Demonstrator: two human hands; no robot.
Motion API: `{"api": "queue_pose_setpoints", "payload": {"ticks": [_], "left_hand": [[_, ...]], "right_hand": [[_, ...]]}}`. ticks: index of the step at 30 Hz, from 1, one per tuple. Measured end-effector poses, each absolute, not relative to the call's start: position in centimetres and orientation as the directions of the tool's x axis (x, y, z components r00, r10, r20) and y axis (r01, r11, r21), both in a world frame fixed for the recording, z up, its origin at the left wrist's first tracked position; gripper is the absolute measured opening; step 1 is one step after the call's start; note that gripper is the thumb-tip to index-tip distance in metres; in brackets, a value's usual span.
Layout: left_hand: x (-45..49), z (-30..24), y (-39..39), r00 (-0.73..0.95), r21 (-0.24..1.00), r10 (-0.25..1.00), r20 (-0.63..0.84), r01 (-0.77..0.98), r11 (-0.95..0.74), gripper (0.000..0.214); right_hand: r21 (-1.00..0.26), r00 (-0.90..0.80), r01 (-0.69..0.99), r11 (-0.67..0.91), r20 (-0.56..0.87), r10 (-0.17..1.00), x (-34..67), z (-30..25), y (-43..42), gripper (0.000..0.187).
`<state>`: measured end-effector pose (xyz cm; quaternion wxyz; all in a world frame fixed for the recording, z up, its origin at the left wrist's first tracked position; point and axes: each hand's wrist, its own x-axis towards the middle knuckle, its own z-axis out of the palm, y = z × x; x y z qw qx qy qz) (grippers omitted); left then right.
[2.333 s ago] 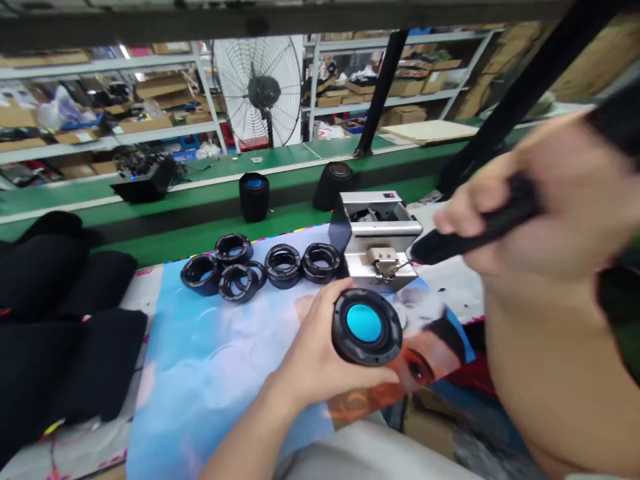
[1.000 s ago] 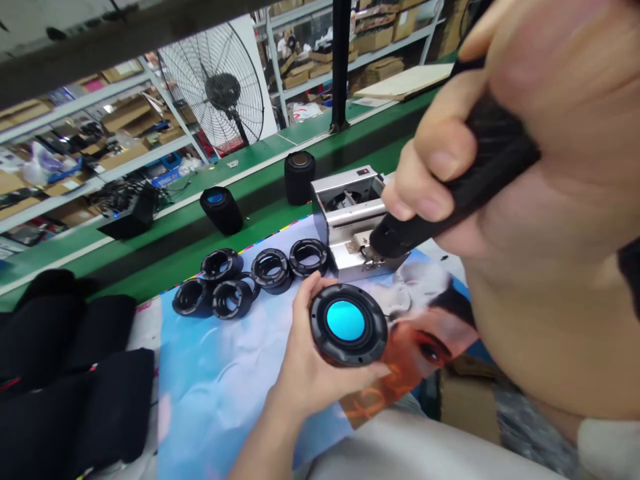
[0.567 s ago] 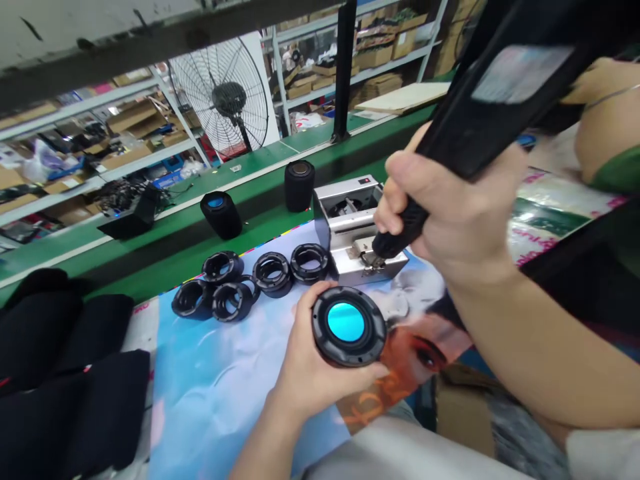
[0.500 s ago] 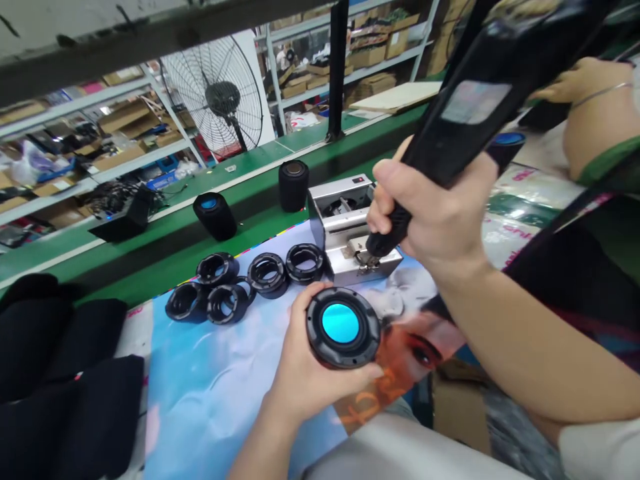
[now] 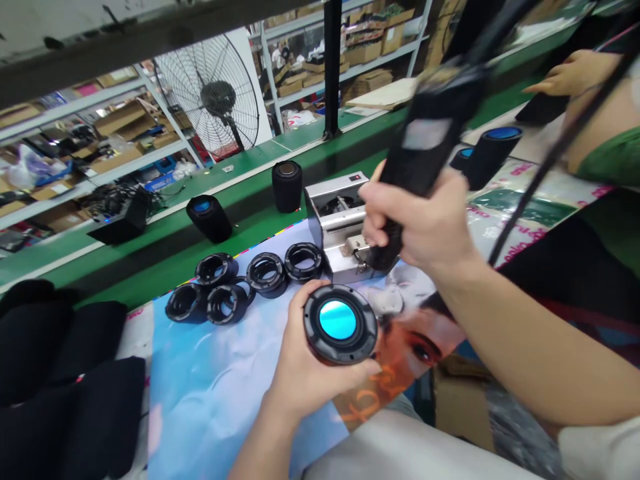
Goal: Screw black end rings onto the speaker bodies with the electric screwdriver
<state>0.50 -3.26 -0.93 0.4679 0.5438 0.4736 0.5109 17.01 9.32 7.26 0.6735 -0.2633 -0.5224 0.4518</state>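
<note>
My left hand is wrapped round a black cylindrical speaker, its round end with a shiny blue centre facing up. My right hand grips a black electric screwdriver with a pale label, blurred by motion. The screwdriver's lower end is in front of a silver screw feeder; whether they touch I cannot tell. Left of the feeder, several black rings lie on a printed sheet.
Two black cylindrical speakers stand on the green bench behind. Dark fabric-like pieces lie at the left. A co-worker's hand and more speakers are at the right. A dark post rises behind the feeder.
My right hand and the screwdriver have shifted slightly left, and the screwdriver stands more upright. My left hand keeps the speaker in nearly the same place. The co-worker's arm has moved.
</note>
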Motion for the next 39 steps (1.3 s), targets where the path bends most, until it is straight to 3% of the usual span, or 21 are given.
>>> {"api": "queue_pose_setpoints", "payload": {"ticks": [3,4,7,11,13,16,21,29,32,35,39], "left_hand": [[0.5,-1.2,-3.4,0.018,0.995,0.996,0.084,0.060,-0.085,0.099],[0.4,-1.3,-3.4,0.012,0.995,0.997,0.072,0.064,-0.073,0.102],[0.4,-1.7,-3.5,0.005,0.998,0.999,0.038,0.052,-0.039,0.106],[0.4,-1.6,-3.4,0.026,0.997,0.997,0.074,0.012,-0.075,0.106],[0.4,-1.3,-3.2,0.058,0.993,0.992,0.115,-0.028,-0.113,0.102],[0.5,-0.8,-3.1,0.090,0.988,0.985,0.144,-0.064,-0.139,0.092],[0.5,-0.8,-3.0,0.080,0.981,0.978,0.194,-0.046,-0.191,0.097],[0.3,-1.0,-3.0,0.064,0.991,0.989,0.131,-0.003,-0.131,0.101],[0.4,-1.2,-3.2,0.045,0.989,0.988,0.149,-0.031,-0.148,0.100],[0.7,-1.8,-3.4,-0.031,0.982,0.984,0.178,-0.057,-0.180,0.111],[1.0,-2.7,-3.2,-0.075,0.993,0.991,0.107,-0.034,-0.109,0.128]], "right_hand": [[-0.735,0.214,-0.365,0.571,0.531,0.820,15.5,11.4,6.8,0.037],[-0.758,0.201,-0.360,0.544,0.506,0.838,14.9,12.8,5.9,0.046],[-0.801,0.007,-0.304,0.515,0.538,0.843,13.4,15.6,4.0,0.051],[-0.818,-0.310,-0.464,0.341,0.510,0.802,12.8,15.7,3.9,0.057],[-0.815,-0.360,-0.441,0.376,0.545,0.757,12.8,15.3,4.0,0.060],[-0.793,-0.337,-0.386,0.472,0.597,0.728,12.2,14.8,3.3,0.060],[-0.748,-0.236,-0.384,0.541,0.646,0.726,10.8,14.5,2.1,0.061],[-0.777,-0.388,-0.469,0.421,0.609,0.692,11.7,14.4,3.1,0.048],[-0.822,-0.347,-0.420,0.386,0.538,0.769,11.0,13.7,3.0,0.047],[-0.878,-0.379,-0.355,0.321,0.450,0.809,10.1,12.8,3.1,0.043],[-0.880,-0.396,-0.317,0.354,0.463,0.793,9.8,12.3,3.5,0.042]]}}
